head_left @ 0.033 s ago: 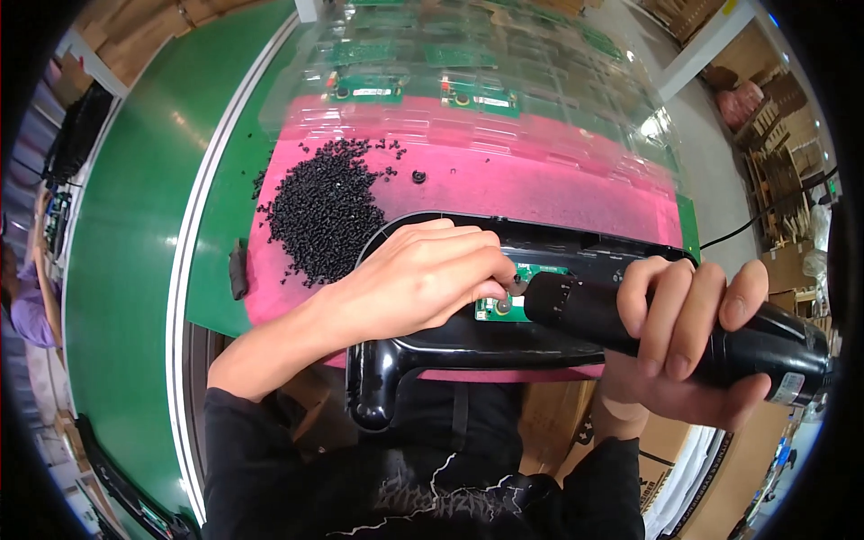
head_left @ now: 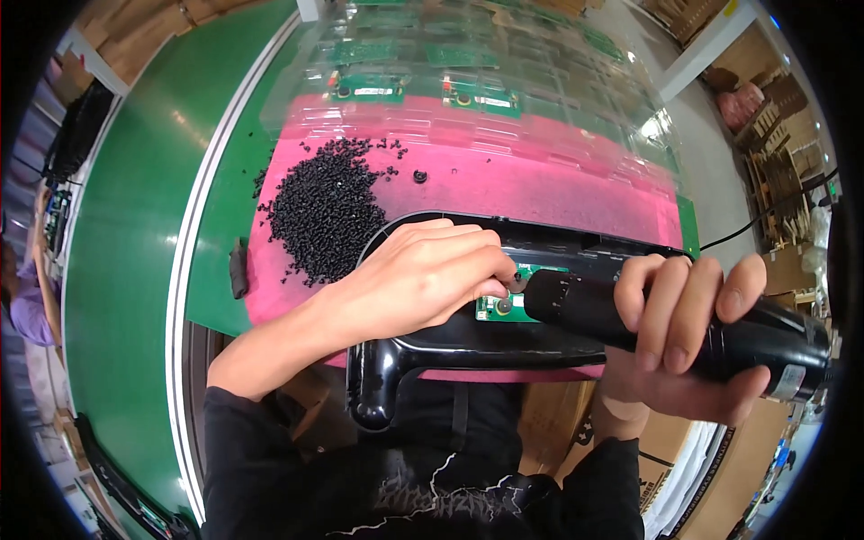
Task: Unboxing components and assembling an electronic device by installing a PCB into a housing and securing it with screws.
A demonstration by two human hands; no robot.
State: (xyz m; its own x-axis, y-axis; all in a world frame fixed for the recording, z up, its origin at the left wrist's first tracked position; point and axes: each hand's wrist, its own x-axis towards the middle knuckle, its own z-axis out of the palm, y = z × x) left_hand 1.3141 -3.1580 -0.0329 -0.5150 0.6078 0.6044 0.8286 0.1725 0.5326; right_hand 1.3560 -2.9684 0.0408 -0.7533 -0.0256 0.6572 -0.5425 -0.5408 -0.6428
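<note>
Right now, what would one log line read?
left grip: over circuit board; right grip: around power screwdriver; black screws: heaped on pink mat

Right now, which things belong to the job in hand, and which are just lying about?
Likely belong:
black power tool, in the right grip
green circuit board, by the left grip
black housing around the board
pile of small black parts, perhaps screws
boards in clear trays, probably

Seem just lying about:
dark strip beside the pink mat
small round black piece right of the pile

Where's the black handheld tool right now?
Head view, right of centre: in the right hand, the black handheld tool has its front end over the green circuit board, beside the left hand.
</note>
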